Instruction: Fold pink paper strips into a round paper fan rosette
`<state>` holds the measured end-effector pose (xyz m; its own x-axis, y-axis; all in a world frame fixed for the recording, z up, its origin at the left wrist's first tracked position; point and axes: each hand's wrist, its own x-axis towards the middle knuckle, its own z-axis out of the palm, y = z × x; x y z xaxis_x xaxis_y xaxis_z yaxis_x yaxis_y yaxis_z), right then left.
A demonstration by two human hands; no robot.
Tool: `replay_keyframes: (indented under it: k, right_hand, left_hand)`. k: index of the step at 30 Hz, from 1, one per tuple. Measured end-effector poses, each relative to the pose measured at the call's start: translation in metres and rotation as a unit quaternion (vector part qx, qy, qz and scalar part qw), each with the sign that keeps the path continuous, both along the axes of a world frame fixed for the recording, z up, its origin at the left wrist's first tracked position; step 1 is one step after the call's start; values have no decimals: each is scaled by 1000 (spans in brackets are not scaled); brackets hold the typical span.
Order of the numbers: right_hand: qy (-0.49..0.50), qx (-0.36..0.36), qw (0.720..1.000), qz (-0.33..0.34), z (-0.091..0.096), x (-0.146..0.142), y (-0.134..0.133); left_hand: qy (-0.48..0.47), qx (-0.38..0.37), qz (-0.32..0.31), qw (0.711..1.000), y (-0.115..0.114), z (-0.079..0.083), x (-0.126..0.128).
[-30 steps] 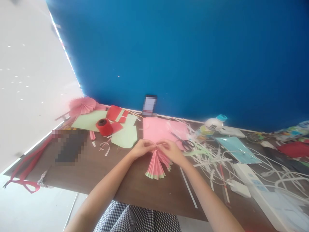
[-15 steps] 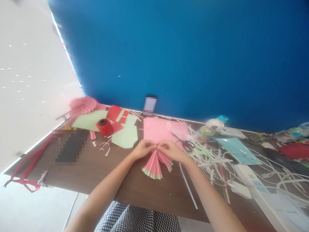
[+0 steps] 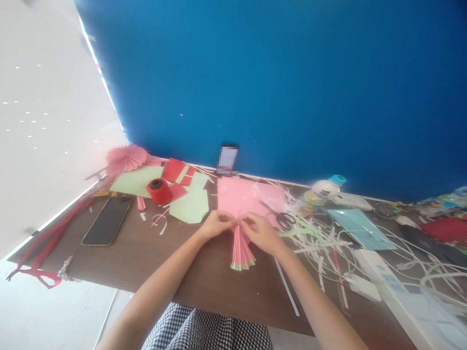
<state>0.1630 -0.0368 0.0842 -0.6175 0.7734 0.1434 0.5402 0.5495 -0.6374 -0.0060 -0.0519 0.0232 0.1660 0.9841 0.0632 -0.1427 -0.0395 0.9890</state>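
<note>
Fingers of our left hand and right hand are pinched together on the narrow top of a pleated pink paper fan over the table, its pale green tips toward 6 o'clock. Around the fan, we have a pink paper sheet at 12 o'clock, just beyond our hands, and scissors between 2 and 3, partly on that sheet. A blue-capped white bottle is at 2, a red thread spool at 10, a smartphone at 9.
</note>
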Motion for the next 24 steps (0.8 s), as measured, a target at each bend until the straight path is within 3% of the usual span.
replay_keyframes:
  k: [5,11,15,24]
  right_hand:
    - [-2,-57,997,-48,-3,4,11]
    - [-2,-92,995,38,-1,0,19]
    - [14,-121,991,48,-2,-2,22]
    - [69,-201,976,39,-8,2,26]
  left_hand:
    - [83,67,23,994,-1,0,1]
    - [181,217,88,955,-4,-2,3]
    - [210,294,102,927,-5,-3,2]
    - [217,316,117,916,-4,-4,1]
